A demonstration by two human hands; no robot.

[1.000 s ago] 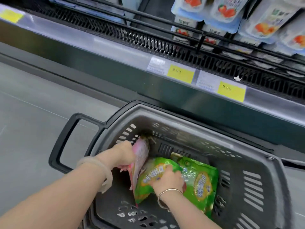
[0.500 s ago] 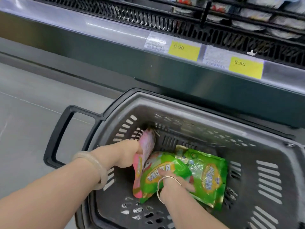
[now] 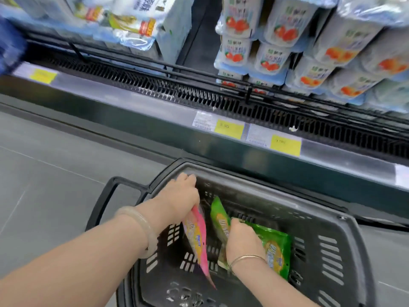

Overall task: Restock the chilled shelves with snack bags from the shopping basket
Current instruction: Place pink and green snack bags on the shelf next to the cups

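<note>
A dark grey shopping basket [image 3: 327, 220] stands on the floor below the chilled shelf [image 3: 155, 100]. My left hand [image 3: 179, 196] is shut on the top of a pink snack bag [image 3: 197, 242], which hangs nearly upright above the basket's left side. My right hand [image 3: 241, 242] grips a green snack bag [image 3: 218, 218] and holds it on edge in the middle of the basket. A second green snack bag [image 3: 275, 251] lies flat on the basket bottom to the right of that hand.
The basket's black handle [image 3: 104, 202] sticks out to the left over grey floor tiles. Yellow price tags [image 3: 229, 128] line the shelf's front rail. Stacked yoghurt multipacks [image 3: 276, 41] fill the shelf's right side, milk cartons [image 3: 132, 23] the left, with a dark gap between.
Both hands have risen: the pink bag is lifted higher by the left hand, the right hand has stood one green bag on edge. The view has tilted up toward the shelf.
</note>
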